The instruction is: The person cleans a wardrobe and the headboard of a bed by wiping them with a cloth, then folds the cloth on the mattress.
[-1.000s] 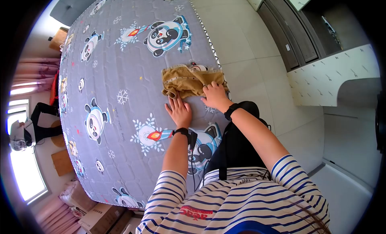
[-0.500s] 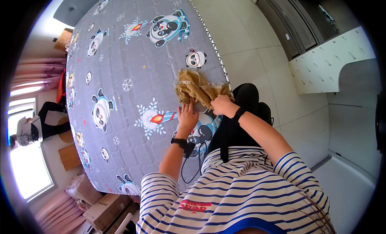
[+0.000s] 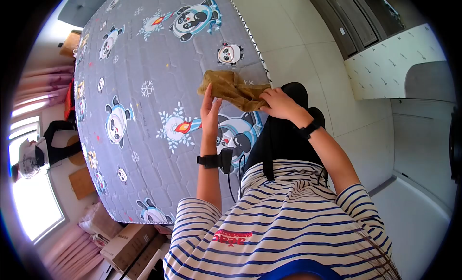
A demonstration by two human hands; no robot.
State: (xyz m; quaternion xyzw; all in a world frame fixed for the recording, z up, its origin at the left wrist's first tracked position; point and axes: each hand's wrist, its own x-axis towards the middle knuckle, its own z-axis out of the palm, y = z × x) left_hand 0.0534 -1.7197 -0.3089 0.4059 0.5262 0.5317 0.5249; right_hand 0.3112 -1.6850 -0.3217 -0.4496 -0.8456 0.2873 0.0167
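A crumpled mustard-brown cloth garment (image 3: 236, 90) lies in folds near the long edge of the bed. What kind of garment it is cannot be made out. My left hand (image 3: 210, 114) is at its lower left corner, fingers stretched out and the index fingertip against the fabric. At the other end, my right hand (image 3: 281, 104) has its fingers bent over the fabric and grips it, with the fingertips partly lost in the folds. Both wrists carry black straps, and a cable hangs from the device on the left one.
The bed has a grey quilted panda-print cover (image 3: 144, 58). Right of it are a tiled floor (image 3: 308, 68) and dark cabinetry (image 3: 344, 25). A person (image 3: 36, 155) is by the window beyond the bed's far side. Cardboard boxes (image 3: 127, 244) stand at lower left.
The garment has been turned into a more folded shape and sits slightly higher in view. My left hand has moved up and left along it. My right hand has shifted up and right.
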